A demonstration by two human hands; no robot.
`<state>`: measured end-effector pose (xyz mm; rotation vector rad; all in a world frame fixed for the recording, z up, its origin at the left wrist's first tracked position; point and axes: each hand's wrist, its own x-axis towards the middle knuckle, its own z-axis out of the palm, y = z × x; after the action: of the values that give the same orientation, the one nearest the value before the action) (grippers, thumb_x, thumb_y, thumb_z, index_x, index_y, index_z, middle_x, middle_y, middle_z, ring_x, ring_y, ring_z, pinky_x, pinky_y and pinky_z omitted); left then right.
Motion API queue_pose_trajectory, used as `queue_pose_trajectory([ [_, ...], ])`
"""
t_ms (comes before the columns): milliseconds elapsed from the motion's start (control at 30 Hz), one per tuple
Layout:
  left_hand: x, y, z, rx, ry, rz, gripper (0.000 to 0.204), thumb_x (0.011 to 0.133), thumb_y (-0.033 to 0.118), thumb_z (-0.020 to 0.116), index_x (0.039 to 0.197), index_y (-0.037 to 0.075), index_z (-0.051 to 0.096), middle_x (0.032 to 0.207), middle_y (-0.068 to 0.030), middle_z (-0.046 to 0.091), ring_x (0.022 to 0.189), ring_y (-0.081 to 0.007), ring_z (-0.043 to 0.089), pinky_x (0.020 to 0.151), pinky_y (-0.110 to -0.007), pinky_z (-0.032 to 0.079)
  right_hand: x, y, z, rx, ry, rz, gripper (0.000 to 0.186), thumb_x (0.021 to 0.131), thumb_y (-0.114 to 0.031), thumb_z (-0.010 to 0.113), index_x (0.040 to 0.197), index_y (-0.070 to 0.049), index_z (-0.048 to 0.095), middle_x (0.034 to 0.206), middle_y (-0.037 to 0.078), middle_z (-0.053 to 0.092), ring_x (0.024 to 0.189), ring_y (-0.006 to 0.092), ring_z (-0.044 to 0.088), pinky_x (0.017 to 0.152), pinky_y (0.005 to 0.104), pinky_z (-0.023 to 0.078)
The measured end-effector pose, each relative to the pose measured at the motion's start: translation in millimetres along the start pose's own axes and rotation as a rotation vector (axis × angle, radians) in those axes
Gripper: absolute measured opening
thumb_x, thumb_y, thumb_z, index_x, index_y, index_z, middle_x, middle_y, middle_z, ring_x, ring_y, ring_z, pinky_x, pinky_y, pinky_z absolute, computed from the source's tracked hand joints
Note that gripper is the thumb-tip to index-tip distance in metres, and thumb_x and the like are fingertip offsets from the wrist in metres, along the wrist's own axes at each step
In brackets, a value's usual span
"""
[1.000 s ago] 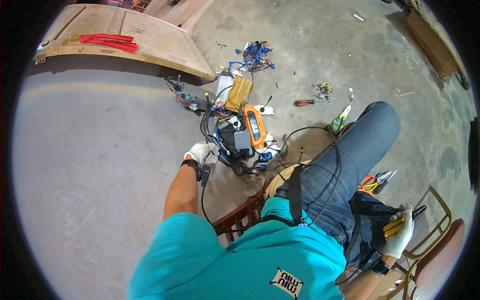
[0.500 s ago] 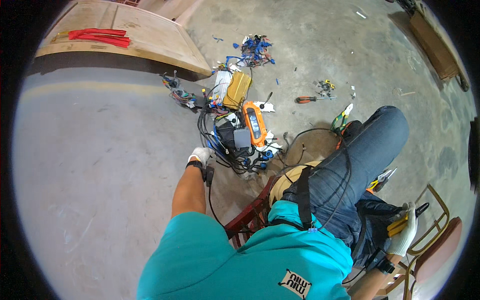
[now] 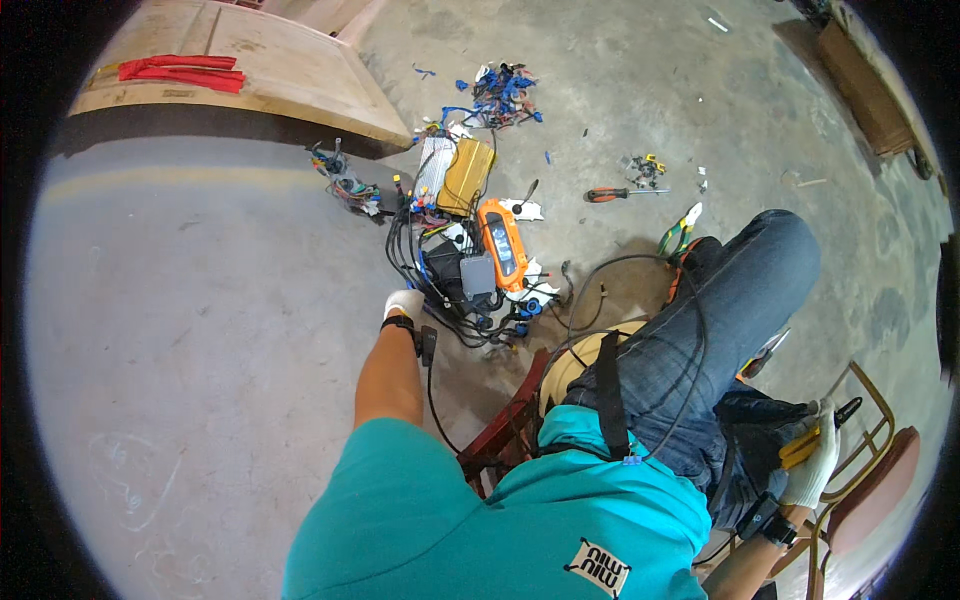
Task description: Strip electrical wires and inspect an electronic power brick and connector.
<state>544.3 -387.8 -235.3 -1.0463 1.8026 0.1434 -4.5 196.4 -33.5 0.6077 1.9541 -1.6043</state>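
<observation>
2 gloved hands apart: left hand reaches the wire bundle on the floor, right hand grips yellow-handled pliers; wiring looks unfinished.

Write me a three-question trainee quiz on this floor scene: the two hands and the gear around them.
1. True or false: the left hand is down at the tangle of black cables on the concrete floor.
2. What does the right hand have in its grip?
A. a yellow-handled tool
B. a red cloth
C. a paint brush
3. Fill in: the screwdriver lying on the floor has a ____ and black handle.

Key
1. True. The gloved left hand sits at the edge of the cables, beside the orange meter.
2. A. The gloved right hand holds it low beside the thigh, near a chair frame.
3. Red.
</observation>
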Motion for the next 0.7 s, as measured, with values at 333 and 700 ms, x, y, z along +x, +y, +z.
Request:
queue_pose_trajectory([
  [333,-45,91,-73,-1.501,-0.073,-0.083,0.017,0.090,0.022,0.062,0.086,0.005,0.063,0.078,-0.0054,0.062,0.064,-0.0160,0.058,0.059,-0.032,0.049,-4,8,2,0.129,0.045,-0.032,0.041,0.099,-0.023,0.065,0.132,0.001,0.058,0.105,0.008,0.066,0.079,0.0121,0.059,0.069,0.0270,0.051],
  [700,-82,200,-200,-1.132,0.144,0.521,0.027,0.097,0.021,0.058,0.113,0.001,0.068,0.103,-0.0079,0.069,0.090,-0.0176,0.067,0.079,-0.033,0.054,-3,12,4,0.253,-0.099,0.034,0.019,0.097,-0.014,0.062,0.114,-0.005,0.061,0.098,0.008,0.068,0.081,0.0199,0.066,0.073,0.0329,0.058],
])
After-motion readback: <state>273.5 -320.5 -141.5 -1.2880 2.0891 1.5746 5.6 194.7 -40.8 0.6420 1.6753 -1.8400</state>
